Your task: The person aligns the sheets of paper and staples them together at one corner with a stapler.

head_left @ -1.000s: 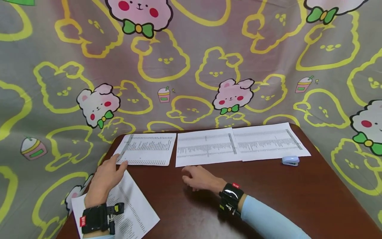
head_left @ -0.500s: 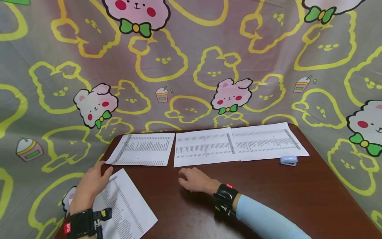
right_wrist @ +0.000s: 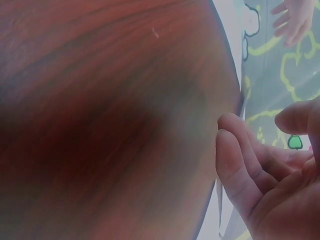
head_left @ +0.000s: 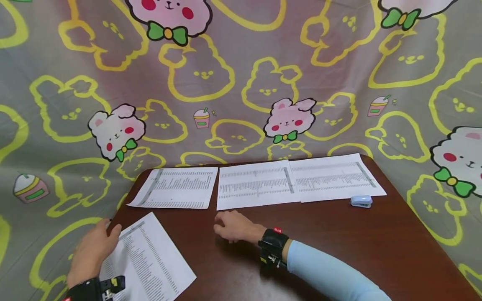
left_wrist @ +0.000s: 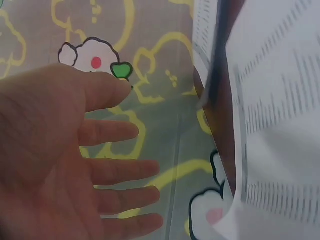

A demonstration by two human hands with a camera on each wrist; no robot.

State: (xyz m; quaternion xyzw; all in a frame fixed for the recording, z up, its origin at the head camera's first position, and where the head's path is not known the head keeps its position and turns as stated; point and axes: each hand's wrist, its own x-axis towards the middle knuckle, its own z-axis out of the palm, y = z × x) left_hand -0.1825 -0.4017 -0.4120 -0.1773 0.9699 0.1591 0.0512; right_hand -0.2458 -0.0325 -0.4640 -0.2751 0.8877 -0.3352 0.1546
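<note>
My left hand is at the table's left edge, beside a printed sheet lying askew at the front left. In the left wrist view its fingers are extended and apart, with nothing in them. My right hand is over the middle of the table, in front of the middle printed sheet. Its fingers bend loosely around nothing in the right wrist view. Another sheet lies at the back left, and one more adjoins the middle sheet on its right.
A small light-blue stapler sits by the front edge of the right-hand sheet. Everything stands on a dark brown table. Behind and left of it hangs a patterned curtain.
My left hand has drawn left and nearer to me, off the corner of the back left sheet, whose left side now shows. The right hand has barely shifted; the view has turned slightly.
</note>
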